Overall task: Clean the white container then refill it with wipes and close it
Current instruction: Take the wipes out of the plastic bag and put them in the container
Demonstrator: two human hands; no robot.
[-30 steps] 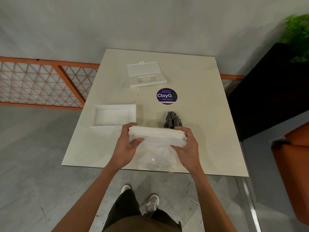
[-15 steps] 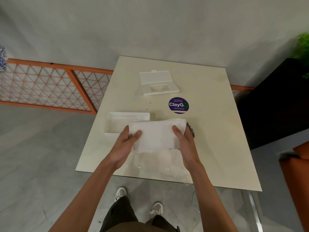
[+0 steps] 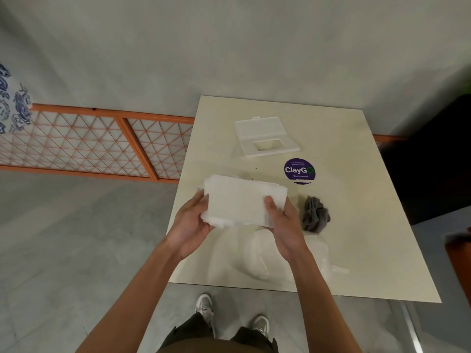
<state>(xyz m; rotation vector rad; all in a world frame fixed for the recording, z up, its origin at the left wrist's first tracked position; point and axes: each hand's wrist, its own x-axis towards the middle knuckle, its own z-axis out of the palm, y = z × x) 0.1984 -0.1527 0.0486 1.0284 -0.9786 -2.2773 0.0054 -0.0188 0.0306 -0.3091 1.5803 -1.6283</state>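
My left hand (image 3: 192, 224) and right hand (image 3: 284, 221) grip the white stack of wipes (image 3: 239, 200) by its short ends over the worktop (image 3: 351, 200), long axis nine-to-three. The white plastic lid (image 3: 266, 135) lies toward twelve o'clock.

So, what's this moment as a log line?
left hand, right hand: grip wipe stack | lid: off, beyond stack | grey cloth: right of stack

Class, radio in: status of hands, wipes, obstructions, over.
Left hand, right hand both grip wipes stack. Container hidden behind it. Lid off, far side. Nothing seen blocking.
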